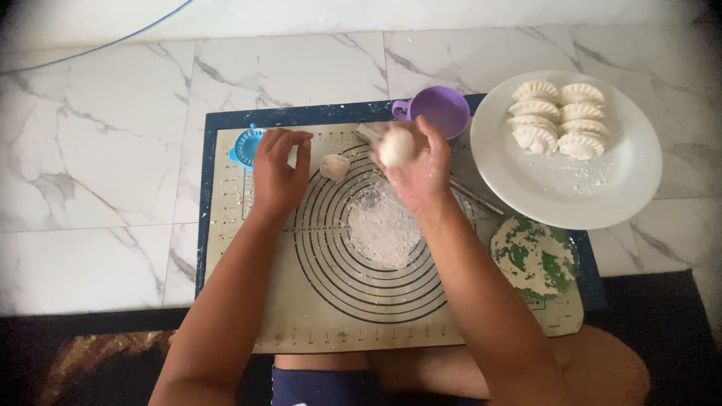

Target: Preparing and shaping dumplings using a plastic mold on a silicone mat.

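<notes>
Floured baking mat (pixel 316 316) lies on what looks like marble floor (pixel 98 150).

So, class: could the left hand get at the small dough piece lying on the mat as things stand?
Probably yes: the left hand rests on the mat beside the small dough piece, with bare mat between them.

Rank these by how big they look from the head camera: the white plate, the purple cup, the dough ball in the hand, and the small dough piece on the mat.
1. white plate
2. purple cup
3. dough ball, held in the right hand
4. small dough piece

The ball is raised toward the camera, so it may look bigger than it is.
</notes>
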